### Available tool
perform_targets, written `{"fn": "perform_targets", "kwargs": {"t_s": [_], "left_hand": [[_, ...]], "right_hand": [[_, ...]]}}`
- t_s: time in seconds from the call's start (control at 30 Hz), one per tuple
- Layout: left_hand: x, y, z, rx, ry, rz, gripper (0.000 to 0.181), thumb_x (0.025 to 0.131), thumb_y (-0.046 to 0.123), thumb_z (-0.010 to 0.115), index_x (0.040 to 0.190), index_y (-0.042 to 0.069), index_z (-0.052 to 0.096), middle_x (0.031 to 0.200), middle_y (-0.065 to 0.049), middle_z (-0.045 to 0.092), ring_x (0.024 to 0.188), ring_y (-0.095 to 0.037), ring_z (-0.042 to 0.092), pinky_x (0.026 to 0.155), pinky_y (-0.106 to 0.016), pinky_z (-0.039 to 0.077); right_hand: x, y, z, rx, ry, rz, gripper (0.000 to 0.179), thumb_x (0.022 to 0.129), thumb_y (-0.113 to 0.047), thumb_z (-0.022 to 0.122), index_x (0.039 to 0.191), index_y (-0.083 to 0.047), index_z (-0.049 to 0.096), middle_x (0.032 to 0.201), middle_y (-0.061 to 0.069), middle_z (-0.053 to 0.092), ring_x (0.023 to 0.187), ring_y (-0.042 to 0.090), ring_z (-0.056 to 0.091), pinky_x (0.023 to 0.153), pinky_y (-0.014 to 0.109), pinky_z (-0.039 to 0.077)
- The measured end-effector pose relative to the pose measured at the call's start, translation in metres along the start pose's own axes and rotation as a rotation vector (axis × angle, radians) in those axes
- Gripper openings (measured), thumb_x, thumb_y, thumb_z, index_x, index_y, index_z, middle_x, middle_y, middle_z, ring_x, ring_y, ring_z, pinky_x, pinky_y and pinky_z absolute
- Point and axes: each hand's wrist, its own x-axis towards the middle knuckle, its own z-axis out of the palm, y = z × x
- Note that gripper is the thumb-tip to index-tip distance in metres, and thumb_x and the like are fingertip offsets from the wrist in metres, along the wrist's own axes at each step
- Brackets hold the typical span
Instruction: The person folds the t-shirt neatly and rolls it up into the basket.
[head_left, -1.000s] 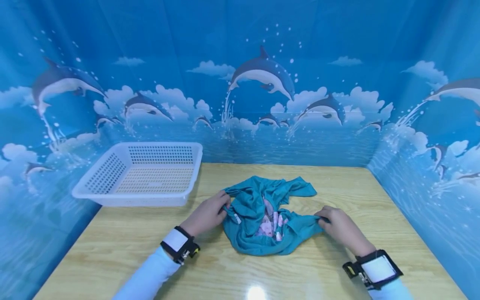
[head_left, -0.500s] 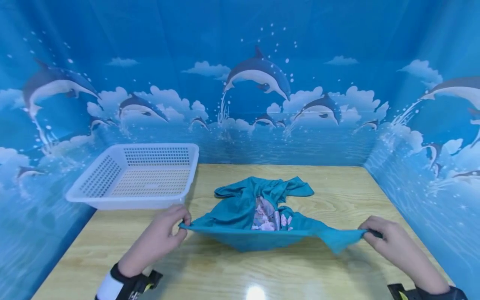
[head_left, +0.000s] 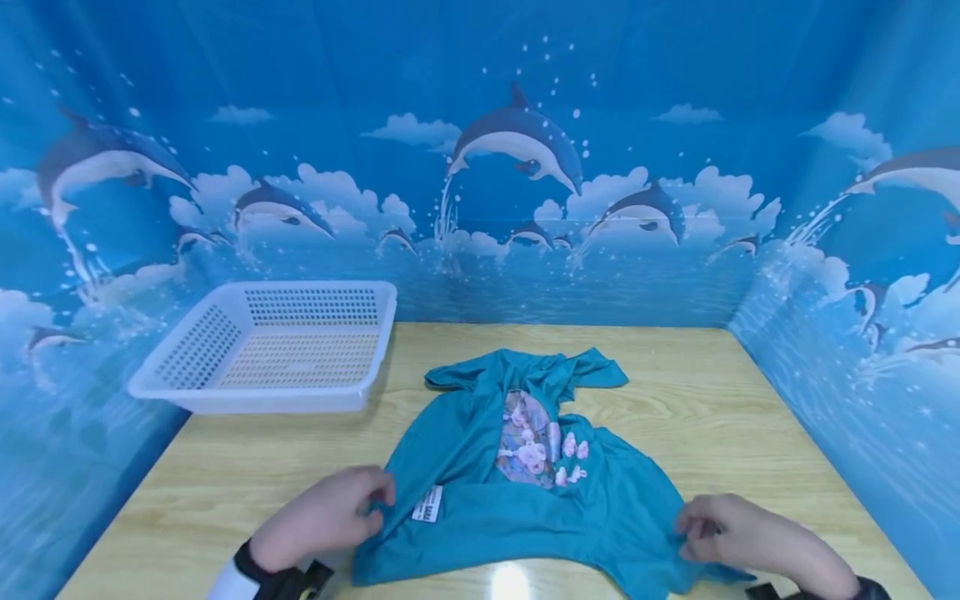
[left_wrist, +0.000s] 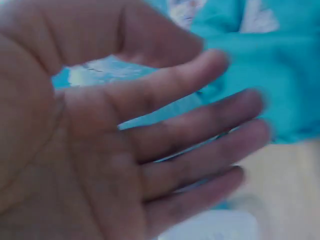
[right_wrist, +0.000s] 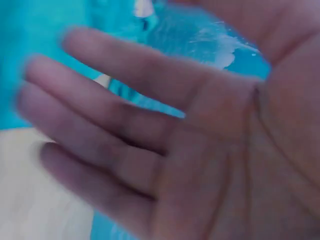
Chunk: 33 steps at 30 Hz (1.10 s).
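Observation:
A teal shirt point(head_left: 465, 517) with short sleeves lies spread on the wooden table. Pink and grey floral print point(head_left: 528, 442) shows in its middle, and a white label point(head_left: 427, 504) sits near its left side. Beside the shirt's left edge is my left hand point(head_left: 326, 517); the left wrist view shows its fingers point(left_wrist: 200, 120) loosely extended, holding nothing. My right hand point(head_left: 757, 533) hovers at the shirt's lower right part, and whether it touches the cloth is unclear. In the right wrist view its fingers point(right_wrist: 130, 70) are relaxed, with no cloth between them.
A white plastic basket point(head_left: 360, 390) with perforated sides stands at the back left, with nothing visible in it. Blue dolphin-printed curtains point(head_left: 480, 275) surround the table point(head_left: 675, 367) at the back and both sides.
Both hands gripped the shirt's lower edge, drew it apart and toward me, then let go. The bunched shirt now lies flatter and wider, more of its print and the label showing.

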Motion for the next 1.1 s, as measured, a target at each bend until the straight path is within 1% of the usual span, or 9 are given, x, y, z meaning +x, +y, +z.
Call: {"fn": "perform_targets", "kwargs": {"t_s": [0.13, 0.23, 0.33, 0.5, 0.6, 0.73, 0.83, 1.0, 1.1], "left_hand": [[0.043, 0.012, -0.017, 0.096, 0.167, 0.016, 0.015, 0.087, 0.012, 0.063, 0.102, 0.015, 0.064, 0.1, 0.001, 0.06, 0.087, -0.014, 0.056, 0.067, -0.028, 0.047], [0.079, 0.017, -0.018, 0.108, 0.244, 0.026, 0.02, 0.089, 0.014, 0.061, 0.109, 0.016, 0.063, 0.113, -0.001, 0.059, 0.09, -0.014, 0.056, 0.064, -0.029, 0.046], [0.112, 0.016, -0.011, 0.097, 0.237, 0.072, 0.025, 0.091, 0.012, 0.059, 0.117, 0.014, 0.061, 0.119, -0.004, 0.057, 0.096, -0.018, 0.057, 0.065, -0.03, 0.045], [0.148, 0.013, 0.012, 0.159, 0.105, 0.129, 0.039, 0.092, 0.011, 0.058, 0.131, 0.011, 0.055, 0.132, -0.007, 0.053, 0.122, -0.024, 0.051, 0.095, -0.039, 0.047], [0.154, 0.009, 0.023, 0.189, 0.017, 0.102, 0.052, 0.09, 0.011, 0.06, 0.141, 0.013, 0.045, 0.145, -0.011, 0.043, 0.133, -0.03, 0.041, 0.106, -0.044, 0.039], [0.153, 0.0, 0.029, 0.137, -0.017, 0.017, 0.068, 0.09, 0.012, 0.06, 0.15, 0.019, 0.028, 0.156, -0.014, 0.023, 0.136, -0.035, 0.036, 0.097, -0.044, 0.045], [0.151, -0.008, 0.026, 0.101, 0.004, -0.047, 0.073, 0.092, 0.017, 0.06, 0.153, 0.021, 0.019, 0.158, -0.014, 0.014, 0.136, -0.037, 0.035, 0.095, -0.044, 0.046], [0.147, -0.02, 0.017, 0.095, 0.041, -0.125, 0.072, 0.094, 0.021, 0.059, 0.153, 0.02, 0.018, 0.158, -0.016, 0.012, 0.14, -0.037, 0.029, 0.107, -0.049, 0.036], [0.147, -0.026, 0.013, 0.084, 0.055, -0.15, 0.071, 0.094, 0.022, 0.059, 0.153, 0.018, 0.02, 0.158, -0.017, 0.013, 0.141, -0.037, 0.026, 0.11, -0.05, 0.032]], "right_hand": [[0.035, -0.029, -0.019, -0.183, 0.205, -0.023, 0.03, 0.091, -0.014, 0.06, 0.112, 0.007, 0.061, 0.099, 0.008, 0.065, 0.085, 0.013, 0.059, 0.069, 0.03, 0.05], [0.073, -0.04, -0.024, -0.323, 0.385, -0.037, 0.027, 0.09, -0.015, 0.062, 0.111, 0.002, 0.064, 0.102, 0.011, 0.064, 0.088, 0.02, 0.059, 0.072, 0.035, 0.051], [0.111, -0.038, -0.022, -0.369, 0.463, -0.064, 0.025, 0.092, -0.01, 0.059, 0.114, 0.001, 0.064, 0.108, 0.014, 0.063, 0.094, 0.025, 0.06, 0.077, 0.04, 0.052], [0.153, -0.03, -0.001, -0.437, 0.411, -0.165, 0.036, 0.093, 0.0, 0.053, 0.128, -0.006, 0.059, 0.129, 0.015, 0.058, 0.119, 0.035, 0.054, 0.091, 0.046, 0.049], [0.16, -0.027, 0.011, -0.6, 0.408, -0.242, 0.038, 0.089, 0.005, 0.052, 0.124, -0.007, 0.063, 0.127, 0.013, 0.06, 0.121, 0.033, 0.054, 0.096, 0.047, 0.047], [0.155, -0.021, 0.014, -0.804, 0.504, -0.259, 0.032, 0.083, 0.005, 0.058, 0.111, -0.004, 0.07, 0.114, 0.012, 0.067, 0.107, 0.031, 0.061, 0.094, 0.047, 0.047], [0.145, -0.015, 0.007, -0.89, 0.58, -0.198, 0.029, 0.08, 0.003, 0.061, 0.106, -0.003, 0.072, 0.11, 0.013, 0.069, 0.103, 0.033, 0.062, 0.091, 0.049, 0.046], [0.127, -0.001, -0.006, -0.974, 0.648, -0.087, 0.017, 0.082, -0.003, 0.063, 0.095, -0.002, 0.074, 0.102, 0.015, 0.069, 0.095, 0.035, 0.062, 0.085, 0.051, 0.047], [0.118, 0.005, -0.013, -0.968, 0.653, 0.048, 0.012, 0.083, -0.007, 0.062, 0.082, 0.0, 0.072, 0.089, 0.016, 0.067, 0.086, 0.034, 0.061, 0.079, 0.051, 0.046]]}}
